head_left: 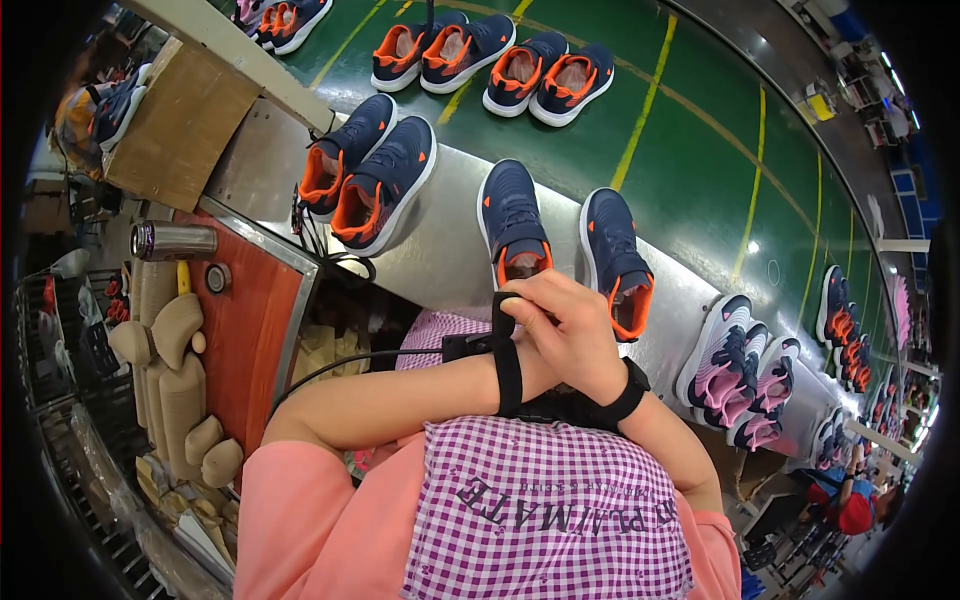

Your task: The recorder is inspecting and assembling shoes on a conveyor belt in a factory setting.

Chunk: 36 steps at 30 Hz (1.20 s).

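My right hand [572, 325] is closed, pinching the loose end of a black wrist strap [508, 370] between thumb and fingers. The strap wraps round my left wrist, and a small black box [468, 346] with a cable sits beside it. Little shows of my left hand [538, 368]; its fingers are hidden behind the right one. A black band [630, 390] circles my right wrist. Just beyond my hands, a navy shoe [515, 215] with orange lining stands on the metal ledge, and its match [614, 255] stands to the right, apart from it.
More navy-orange shoes [375, 185] stand on the metal ledge [455, 190] and the green conveyor belt [690, 130]. Pink-lined shoes [735, 370] are at the right. On the left, a red-brown board [245, 330] holds a can [175, 241], beside tan shoe forms [180, 400].
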{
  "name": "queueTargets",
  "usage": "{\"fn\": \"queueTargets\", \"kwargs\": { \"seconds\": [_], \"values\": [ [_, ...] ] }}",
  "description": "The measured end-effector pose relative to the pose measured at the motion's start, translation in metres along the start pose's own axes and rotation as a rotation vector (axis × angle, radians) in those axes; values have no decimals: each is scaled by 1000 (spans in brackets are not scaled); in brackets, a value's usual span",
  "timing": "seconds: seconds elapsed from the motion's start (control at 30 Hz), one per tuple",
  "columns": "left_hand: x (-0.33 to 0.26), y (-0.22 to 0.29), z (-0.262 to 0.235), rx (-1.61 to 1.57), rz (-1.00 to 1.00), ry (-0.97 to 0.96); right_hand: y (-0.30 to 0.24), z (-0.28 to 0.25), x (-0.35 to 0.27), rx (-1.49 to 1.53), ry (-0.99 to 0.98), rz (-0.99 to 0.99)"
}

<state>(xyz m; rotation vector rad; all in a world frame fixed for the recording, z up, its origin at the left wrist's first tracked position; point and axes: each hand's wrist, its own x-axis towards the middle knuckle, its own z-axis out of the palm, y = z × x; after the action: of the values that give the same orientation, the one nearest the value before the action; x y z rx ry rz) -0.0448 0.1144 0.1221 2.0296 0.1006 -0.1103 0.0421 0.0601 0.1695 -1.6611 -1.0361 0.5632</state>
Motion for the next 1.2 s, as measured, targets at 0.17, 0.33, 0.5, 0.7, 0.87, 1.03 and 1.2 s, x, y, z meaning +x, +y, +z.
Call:
{"fn": "queueTargets", "kwargs": {
  "seconds": [0.17,0.33,0.5,0.7,0.87,1.03,1.2],
  "values": [
    [4,3,1,-63,-31,-28,3,-2,2,-27,-30,37],
    [-1,3,-6,-116,-59,-49,-4,-5,1,-117,-50,2],
    [5,-4,-20,-179,-86,-93,-2,-6,-5,-28,-125,-203],
    [14,1,-20,-238,-119,-110,-1,-7,-5,5,-128,-121],
    [-6,15,-7,-292,-148,-139,-9,-16,-3,58,-231,118],
    [-12,15,-10,-328,-163,-154,-8,-16,-3,64,-202,-44],
    [-12,14,-7,-356,-156,-131,-7,2,-1,-50,40,46]
  ]
}}
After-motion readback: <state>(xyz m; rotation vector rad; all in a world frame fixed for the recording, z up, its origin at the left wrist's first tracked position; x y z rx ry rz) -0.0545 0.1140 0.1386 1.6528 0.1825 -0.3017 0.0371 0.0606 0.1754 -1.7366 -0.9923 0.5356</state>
